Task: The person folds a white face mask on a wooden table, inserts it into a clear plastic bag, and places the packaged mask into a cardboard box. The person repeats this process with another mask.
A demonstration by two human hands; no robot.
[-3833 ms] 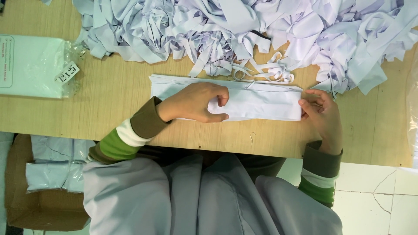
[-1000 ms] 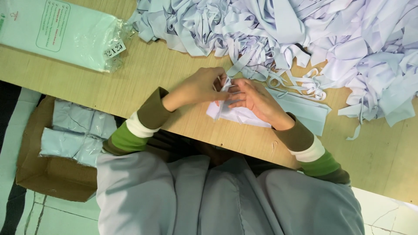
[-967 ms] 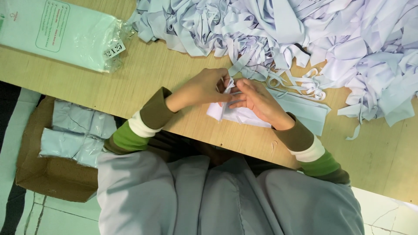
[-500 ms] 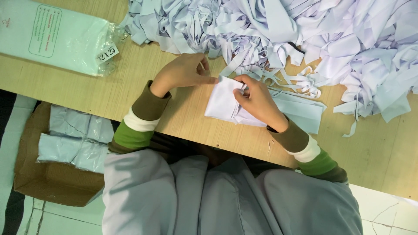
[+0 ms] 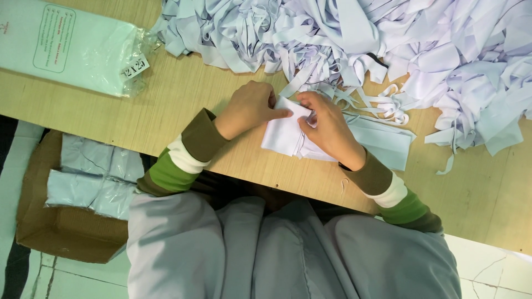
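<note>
Two bare hands meet over a folded white cloth piece (image 5: 285, 135) that lies near the front edge of the wooden bench (image 5: 183, 105), about midway along it. The cloth is pale, thin and smooth, folded into a small flat packet with crisp edges; narrow white straps trail from its right side under the right hand. The left hand (image 5: 249, 108) rests at the cloth's far left corner, its fingers (image 5: 280, 113) curled and the tip of one pressing down on the fold. The right hand (image 5: 330, 130) lies across the right half of the cloth, its fingers (image 5: 310, 105) bent and pinching the folded edge at the top, so both hands are closed on the same piece. Just right of it, partly under the right wrist, lies a light blue flat folded piece (image 5: 388, 144). Along the far side of the bench spreads a large heap of white cloth pieces and straps (image 5: 388, 44). At the far left lies a clear plastic packet of pale green goods (image 5: 72, 50). Below the bench on the left, a cardboard box (image 5: 61, 232) holds bagged pale blue bundles (image 5: 91, 177).
</note>
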